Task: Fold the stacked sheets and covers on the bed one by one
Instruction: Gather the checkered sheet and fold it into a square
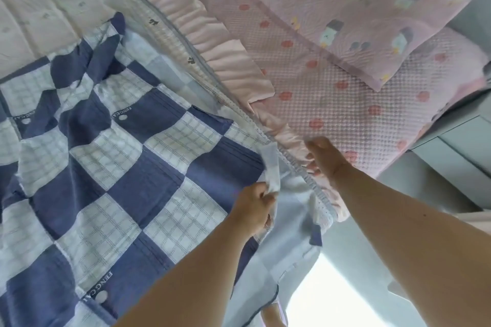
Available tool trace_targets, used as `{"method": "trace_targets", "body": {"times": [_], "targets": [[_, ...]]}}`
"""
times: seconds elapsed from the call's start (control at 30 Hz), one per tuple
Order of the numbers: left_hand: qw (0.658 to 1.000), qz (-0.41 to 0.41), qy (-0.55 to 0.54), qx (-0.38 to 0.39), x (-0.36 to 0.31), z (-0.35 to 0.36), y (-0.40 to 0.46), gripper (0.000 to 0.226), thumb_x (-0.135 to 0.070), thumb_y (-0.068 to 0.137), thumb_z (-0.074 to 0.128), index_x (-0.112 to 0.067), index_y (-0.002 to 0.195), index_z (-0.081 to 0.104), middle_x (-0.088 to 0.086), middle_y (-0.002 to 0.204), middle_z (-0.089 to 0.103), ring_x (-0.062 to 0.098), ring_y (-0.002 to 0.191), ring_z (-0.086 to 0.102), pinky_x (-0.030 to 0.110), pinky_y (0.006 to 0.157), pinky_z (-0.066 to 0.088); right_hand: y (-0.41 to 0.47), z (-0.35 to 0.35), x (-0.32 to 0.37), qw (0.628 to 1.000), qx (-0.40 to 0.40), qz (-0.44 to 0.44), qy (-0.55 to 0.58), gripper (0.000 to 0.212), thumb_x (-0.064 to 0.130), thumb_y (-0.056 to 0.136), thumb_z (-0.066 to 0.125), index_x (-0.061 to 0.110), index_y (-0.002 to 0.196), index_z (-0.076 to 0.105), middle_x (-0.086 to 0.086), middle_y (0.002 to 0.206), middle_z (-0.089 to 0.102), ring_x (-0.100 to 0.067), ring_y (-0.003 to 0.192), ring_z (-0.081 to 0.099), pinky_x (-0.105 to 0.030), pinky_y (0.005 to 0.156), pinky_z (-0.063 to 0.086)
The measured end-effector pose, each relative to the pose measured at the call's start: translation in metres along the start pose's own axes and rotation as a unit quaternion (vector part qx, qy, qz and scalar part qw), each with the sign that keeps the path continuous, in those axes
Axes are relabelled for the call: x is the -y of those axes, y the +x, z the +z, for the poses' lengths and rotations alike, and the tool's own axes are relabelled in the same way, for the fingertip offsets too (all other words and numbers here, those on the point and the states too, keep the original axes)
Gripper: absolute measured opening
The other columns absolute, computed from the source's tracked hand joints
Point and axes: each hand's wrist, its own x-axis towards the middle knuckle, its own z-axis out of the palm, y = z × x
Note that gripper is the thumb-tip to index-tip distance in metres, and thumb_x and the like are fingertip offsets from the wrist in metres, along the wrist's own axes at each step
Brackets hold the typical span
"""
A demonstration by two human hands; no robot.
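The left hand is pinching a white corner of the blue-and-white checked cover, its grip curled tight round a bunched strip of the fabric that is standing up just above the knuckles. The right hand is gripping the pink ruffled edge of the cover lying next to it, fingers curled under the frill where it is meeting a grey stitched band. The two hands are sitting near each other, with that band running between them. The checked cover is lying spread and rumpled over the left part of the bed, its squares alternating dark blue and pale plaid, some of the blue ones carrying small printed lettering and a white dot. A pale sheet with small grey motifs is lying beyond it at the upper left. To the right, a pink waffle-textured cover with red spots is lying flat on the bed, and a pink pillow with a cartoon print is resting on top of it. Both forearms are reaching in from the lower edge, bare.
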Motion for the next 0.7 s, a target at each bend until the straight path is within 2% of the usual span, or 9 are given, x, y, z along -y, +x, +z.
{"method": "trace_targets", "body": {"times": [0.07,0.13,0.23,0.27,0.4,0.5,0.57,0.63,0.7], "targets": [[0.998,0.020,0.048,0.035,0.003,0.011,-0.002,0.029,-0.025,0.097,0.056,-0.014,0.070,0.052,-0.004,0.048,0.049,0.019,0.049,0.055,0.041,0.055,0.053,-0.008,0.013,0.020,0.993,0.098,-0.026,-0.060,0.031,0.044,0.100,0.033,0.030,0.126,0.044,-0.003,0.100,0.051,-0.014,0.071,0.054,-0.024,0.056,0.043],[0.993,0.041,0.081,0.070,0.000,0.022,-0.008,0.022,-0.026,0.099,0.054,-0.008,0.091,0.063,-0.005,0.053,0.056,0.014,0.053,0.059,0.031,0.058,0.050,-0.014,0.022,0.025,0.971,0.163,-0.007,-0.175,0.030,0.049,0.100,0.025,0.037,0.120,0.044,0.004,0.095,0.052,-0.015,0.071,0.055,-0.026,0.059,0.045],[0.983,0.066,0.111,0.133,0.001,0.042,-0.017,0.035,-0.029,0.101,0.050,-0.016,0.132,0.057,0.009,0.104,0.069,0.022,0.082,0.067,0.029,0.067,0.050,-0.016,0.015,0.015,0.932,0.210,0.079,-0.283,0.065,0.058,0.097,0.020,0.008,0.095,0.062,-0.013,0.094,0.064,-0.022,0.065,0.060,-0.027,0.060,0.047],[0.980,0.069,0.103,0.156,0.002,0.048,-0.020,0.035,-0.028,0.101,0.049,-0.022,0.135,0.055,0.008,0.111,0.067,0.020,0.077,0.066,0.027,0.062,0.051,-0.015,0.009,0.008,0.924,0.201,0.095,-0.311,0.070,0.058,0.097,0.021,0.003,0.093,0.065,-0.019,0.097,0.065,-0.024,0.066,0.061,-0.027,0.060,0.046],[0.975,0.071,0.092,0.187,0.011,0.069,-0.028,0.036,-0.028,0.102,0.045,-0.035,0.137,0.052,0.001,0.105,0.067,0.017,0.058,0.056,0.027,0.053,0.051,-0.004,-0.009,-0.024,0.916,0.119,0.062,-0.377,0.049,0.048,0.098,0.038,0.012,0.126,0.057,-0.013,0.111,0.061,-0.025,0.098,0.056,-0.028,0.081,0.037],[0.974,0.066,0.078,0.202,0.012,0.081,-0.031,0.036,-0.027,0.102,0.046,-0.035,0.136,0.053,-0.008,0.072,0.057,0.013,0.052,0.049,0.021,0.048,0.046,0.005,-0.002,-0.044,0.936,0.127,0.079,-0.318,0.057,0.063,0.079,0.060,0.016,0.112,0.057,-0.006,0.103,0.061,-0.024,0.098,0.056,-0.031,0.085,0.042],[0.973,0.054,0.059,0.219,0.013,0.087,-0.036,0.037,-0.025,0.102,0.046,-0.035,0.137,0.052,-0.011,0.070,0.053,0.008,0.053,0.049,0.015,0.048,0.043,0.005,-0.002,-0.056,0.889,0.157,0.077,-0.422,0.049,0.055,0.083,0.062,0.008,0.094,0.058,-0.005,0.091,0.060,-0.025,0.093,0.058,-0.030,0.079,0.042],[0.968,0.057,0.054,0.237,0.016,0.086,-0.043,0.040,-0.025,0.102,0.047,-0.037,0.140,0.048,-0.008,0.090,0.065,0.010,0.074,0.061,0.016,0.065,0.050,0.000,-0.006,-0.066,0.859,0.134,0.073,-0.488,0.044,0.047,0.091,0.055,0.004,0.102,0.061,-0.006,0.094,0.057,-0.024,0.094,0.055,-0.028,0.077,0.039],[0.964,0.070,0.093,0.239,0.025,0.081,-0.050,0.043,-0.033,0.101,0.047,-0.040,0.143,0.041,0.000,0.126,0.063,0.014,0.113,0.059,0.023,0.095,0.046,-0.003,-0.016,-0.077,0.848,0.105,0.087,-0.512,0.048,0.044,0.095,0.049,0.004,0.120,0.059,-0.010,0.114,0.060,-0.025,0.109,0.055,-0.028,0.086,0.041]]}}
